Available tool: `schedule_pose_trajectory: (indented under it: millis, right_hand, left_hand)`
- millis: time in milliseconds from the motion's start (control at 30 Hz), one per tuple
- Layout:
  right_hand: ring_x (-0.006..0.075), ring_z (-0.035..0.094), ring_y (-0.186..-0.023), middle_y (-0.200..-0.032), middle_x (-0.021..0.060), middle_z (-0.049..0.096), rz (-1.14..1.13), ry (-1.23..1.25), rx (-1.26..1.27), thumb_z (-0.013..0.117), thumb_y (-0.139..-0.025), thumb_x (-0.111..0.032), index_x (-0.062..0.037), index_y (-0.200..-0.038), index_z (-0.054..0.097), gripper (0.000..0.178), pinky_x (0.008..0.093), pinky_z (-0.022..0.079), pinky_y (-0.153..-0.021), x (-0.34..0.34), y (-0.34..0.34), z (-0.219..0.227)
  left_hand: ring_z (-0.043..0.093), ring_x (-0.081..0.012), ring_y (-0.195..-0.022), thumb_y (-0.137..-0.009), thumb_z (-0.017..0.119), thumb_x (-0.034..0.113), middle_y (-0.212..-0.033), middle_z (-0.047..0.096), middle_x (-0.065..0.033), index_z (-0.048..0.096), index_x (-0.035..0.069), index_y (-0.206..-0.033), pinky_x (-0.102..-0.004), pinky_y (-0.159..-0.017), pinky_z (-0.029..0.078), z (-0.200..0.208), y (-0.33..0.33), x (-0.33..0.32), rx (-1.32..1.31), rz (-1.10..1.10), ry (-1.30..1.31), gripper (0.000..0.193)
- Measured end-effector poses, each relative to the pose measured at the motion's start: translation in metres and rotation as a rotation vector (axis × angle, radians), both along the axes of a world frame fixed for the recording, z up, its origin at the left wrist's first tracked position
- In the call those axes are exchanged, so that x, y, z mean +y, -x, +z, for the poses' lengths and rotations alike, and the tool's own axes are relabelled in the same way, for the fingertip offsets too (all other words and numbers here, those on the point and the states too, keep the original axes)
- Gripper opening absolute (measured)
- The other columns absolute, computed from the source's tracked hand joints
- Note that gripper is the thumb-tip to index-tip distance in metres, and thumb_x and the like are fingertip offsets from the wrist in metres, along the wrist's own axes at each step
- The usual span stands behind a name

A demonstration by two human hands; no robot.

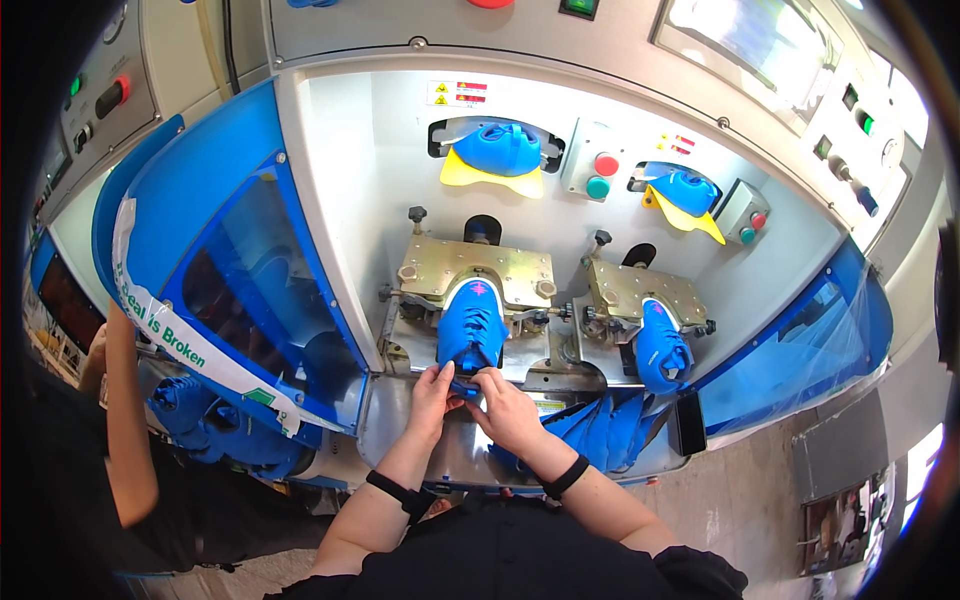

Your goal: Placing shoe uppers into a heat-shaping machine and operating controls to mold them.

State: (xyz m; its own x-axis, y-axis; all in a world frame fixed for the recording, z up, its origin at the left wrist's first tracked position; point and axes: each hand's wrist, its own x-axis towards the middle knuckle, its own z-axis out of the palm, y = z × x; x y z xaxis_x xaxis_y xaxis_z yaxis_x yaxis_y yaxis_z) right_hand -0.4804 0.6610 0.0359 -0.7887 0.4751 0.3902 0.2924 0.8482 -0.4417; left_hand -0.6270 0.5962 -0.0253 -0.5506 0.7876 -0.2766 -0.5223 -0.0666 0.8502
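Observation:
A blue shoe upper (468, 328) with a pink mark on its tongue sits with its front end at the brass-coloured clamp plate (500, 268) of the left station. At its near end, my left hand (430, 400) pinches the collar edge from the left. My right hand (507, 412) grips the same edge from the right, fingers bent and close to the left ones. Just what lies under the fingertips is partly hidden. A second blue shoe upper (660, 345) rests at the right station's clamp plate (655, 290), with neither hand on it.
Two more blue uppers (495, 150) sit over yellow pieces (490, 178) on the back wall, beside button boxes (594, 160). Fanned blue uppers (605, 432) lie on the front ledge. Blue side guards (225, 240) flank the machine. At left, another person's arm (128, 420) is near piled uppers (215, 425).

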Motion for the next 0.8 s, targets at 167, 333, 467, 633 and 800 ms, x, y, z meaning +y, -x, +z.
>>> schedule_pose_trajectory:
  millis: [167,333,467,633,800]
  right_hand:
    - [0.0301,0.065,-0.095,-0.114,0.0078,0.057,0.003,0.004,-0.009,0.071,-0.082,-0.018,-0.0069,-0.113,0.052,0.038,0.0395,0.054,-0.073,0.002,-0.001,-0.003]
    - [0.0294,0.065,-0.095,-0.114,0.0073,0.058,0.008,-0.008,0.012,0.071,-0.082,-0.017,-0.0068,-0.113,0.052,0.038,0.0392,0.054,-0.073,0.001,-0.001,-0.005]
    - [0.0292,0.065,-0.094,-0.113,0.0071,0.057,0.004,-0.004,0.015,0.07,-0.083,-0.017,-0.0069,-0.112,0.052,0.036,0.0392,0.054,-0.073,0.001,-0.001,-0.001]
    - [0.0297,0.065,-0.095,-0.12,0.0088,0.057,0.019,0.031,0.057,0.07,-0.083,-0.018,-0.0073,-0.121,0.052,0.043,0.0391,0.055,-0.074,-0.005,-0.01,0.011]
    - [0.0332,0.063,-0.104,-0.124,0.0127,0.059,-0.049,0.029,0.157,0.074,-0.081,-0.021,-0.0074,-0.121,0.056,0.046,0.0388,0.054,-0.084,0.001,-0.079,0.002]
  left_hand:
    - [0.063,-0.0098,-0.08,-0.096,0.061,0.044,-0.094,0.063,0.0,0.054,0.01,-0.113,-0.0269,-0.066,0.053,-0.001,0.001,0.0,0.016,-0.023,0.005,0.039]
    - [0.063,-0.0095,-0.08,-0.096,0.062,0.044,-0.094,0.063,0.0001,0.053,0.01,-0.114,-0.0266,-0.065,0.053,-0.002,0.001,0.0,0.014,-0.011,0.004,0.039]
    - [0.063,-0.0095,-0.08,-0.096,0.062,0.044,-0.094,0.063,0.0003,0.054,0.01,-0.114,-0.0262,-0.065,0.054,0.0,0.001,-0.001,0.019,-0.017,0.012,0.039]
    - [0.063,-0.0102,-0.077,-0.096,0.061,0.046,-0.093,0.064,0.0002,0.055,0.01,-0.112,-0.0263,-0.063,0.054,0.011,-0.005,-0.002,0.005,0.002,0.01,0.04]
    - [0.064,-0.0108,-0.076,-0.097,0.058,0.048,-0.094,0.067,-0.0023,0.057,0.009,-0.112,-0.0255,-0.063,0.053,0.017,0.003,-0.006,0.016,0.048,0.012,0.042]
